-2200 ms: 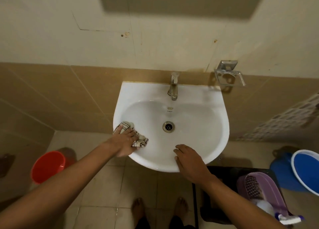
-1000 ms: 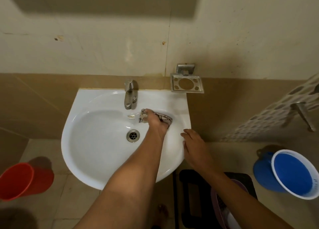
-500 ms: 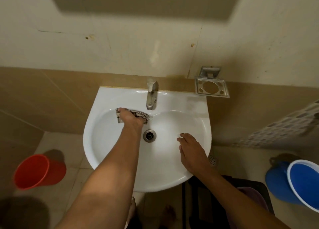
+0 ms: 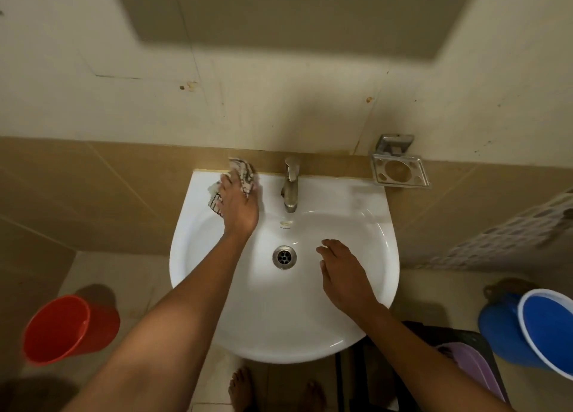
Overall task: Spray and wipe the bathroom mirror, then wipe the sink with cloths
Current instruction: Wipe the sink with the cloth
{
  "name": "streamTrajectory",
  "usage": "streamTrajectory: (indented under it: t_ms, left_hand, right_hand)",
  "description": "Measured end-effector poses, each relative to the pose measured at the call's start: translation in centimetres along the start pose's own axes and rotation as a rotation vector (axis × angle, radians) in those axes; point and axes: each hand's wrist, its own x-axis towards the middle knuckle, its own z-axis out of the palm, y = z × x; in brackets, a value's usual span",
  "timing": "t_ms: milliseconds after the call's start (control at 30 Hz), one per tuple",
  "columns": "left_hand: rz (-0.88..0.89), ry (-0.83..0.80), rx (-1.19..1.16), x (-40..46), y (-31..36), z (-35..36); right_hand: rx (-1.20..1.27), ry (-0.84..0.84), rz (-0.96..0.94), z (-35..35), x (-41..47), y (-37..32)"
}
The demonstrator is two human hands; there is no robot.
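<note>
Sink-wiping step; left hand [image 4: 237, 205] presses the cloth [image 4: 243, 176] on the sink [image 4: 372, 200] back-left corner; right hand [image 4: 342, 270] rests empty, fingers loose; next, likely around the tap [image 4: 290, 183]

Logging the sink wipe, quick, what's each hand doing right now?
Left hand: pressing the cloth onto the sink ledge.
Right hand: open, empty.

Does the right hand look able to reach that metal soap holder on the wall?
Probably yes: the right hand is empty over the sink, and nothing stands between it and the soap holder.
</note>
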Motion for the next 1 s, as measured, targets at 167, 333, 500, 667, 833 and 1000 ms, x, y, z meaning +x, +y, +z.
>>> streamTrajectory:
  t_ms: [167, 333, 500, 667, 833, 1000]
  left_hand:
    - [0.228, -0.227, 0.624, -0.4, -2.3, 1.5]
    - [0.423, -0.288, 0.728, -2.1, -2.2, 2.6]
    - [0.487, -0.334, 0.704, -4.8, -2.3, 3.2]
    - [0.599, -0.376, 0.686, -7.2, -0.5, 5.7]
    - [0.594, -0.379, 0.75, -6.6, 2.5, 8.3]
    - [0.665, -0.463, 0.815, -5.7, 5.6, 11.2]
  right_hand:
    - [-0.009, 0.01, 0.006, -0.1, 0.0, 0.3]
    - [0.002, -0.008, 0.034, 0.0, -0.5, 1.9]
    - [0.001, -0.005, 0.001, -0.2, -0.7, 2.7]
    - [0.003, -0.015, 0.01, -0.2, -0.6, 4.1]
    - [0.003, -0.016, 0.019, -0.5, -1.2, 5.5]
    - [-0.02, 0.0, 0.03, -1.0, -2.1, 6.6]
